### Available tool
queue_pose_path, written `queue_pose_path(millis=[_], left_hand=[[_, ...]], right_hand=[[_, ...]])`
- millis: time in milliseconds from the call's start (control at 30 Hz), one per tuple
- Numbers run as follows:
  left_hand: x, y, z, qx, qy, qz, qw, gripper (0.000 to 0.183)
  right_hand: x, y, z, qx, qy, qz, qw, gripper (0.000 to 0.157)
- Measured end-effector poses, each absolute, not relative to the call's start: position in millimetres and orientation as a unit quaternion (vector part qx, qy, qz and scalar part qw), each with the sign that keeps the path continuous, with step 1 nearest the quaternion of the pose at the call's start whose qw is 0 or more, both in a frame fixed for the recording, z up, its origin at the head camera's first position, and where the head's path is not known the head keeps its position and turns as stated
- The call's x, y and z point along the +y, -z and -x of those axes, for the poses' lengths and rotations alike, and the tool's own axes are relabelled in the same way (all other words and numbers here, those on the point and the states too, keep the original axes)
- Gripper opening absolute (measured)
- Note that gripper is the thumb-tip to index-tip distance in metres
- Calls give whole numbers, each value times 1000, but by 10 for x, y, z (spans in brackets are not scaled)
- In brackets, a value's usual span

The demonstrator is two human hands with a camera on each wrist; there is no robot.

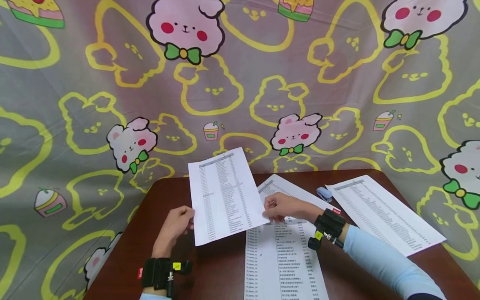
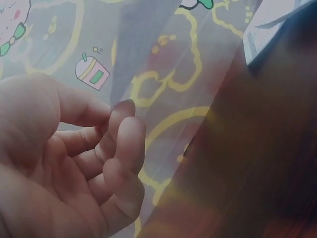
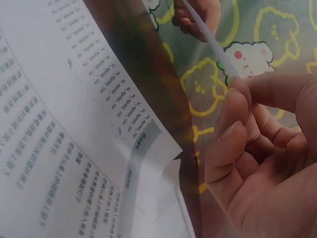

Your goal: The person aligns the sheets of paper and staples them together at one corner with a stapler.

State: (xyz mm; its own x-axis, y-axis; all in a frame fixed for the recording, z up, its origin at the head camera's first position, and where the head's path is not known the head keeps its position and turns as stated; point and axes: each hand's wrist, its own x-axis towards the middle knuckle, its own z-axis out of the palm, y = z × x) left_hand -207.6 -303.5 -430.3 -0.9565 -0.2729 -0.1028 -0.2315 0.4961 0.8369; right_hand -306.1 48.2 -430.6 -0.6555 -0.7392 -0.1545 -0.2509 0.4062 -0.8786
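Faintly made out repeated "egolab" on lower sheet. Noted pale-blue stapler just beside far-right sheet, and back sheet partly covered by right hand. Saw raised sheet tilted above table, pinched between thumb and curled fingers by left hand at left edge, by right at lower right corner.
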Motion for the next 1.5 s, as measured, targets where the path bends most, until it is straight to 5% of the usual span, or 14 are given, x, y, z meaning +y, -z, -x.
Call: queue_pose_path(millis=[567, 1500], left_hand=[[-2884, 4196, 2145, -871, 477, -118, 31, 29], [-2739, 4265, 2199, -879, 476, 5, -15, 20]], right_hand=[[697, 4359, 3017, 757, 500, 254, 336, 24], [1125, 4337, 2800, 735, 515, 254, 360, 25]])
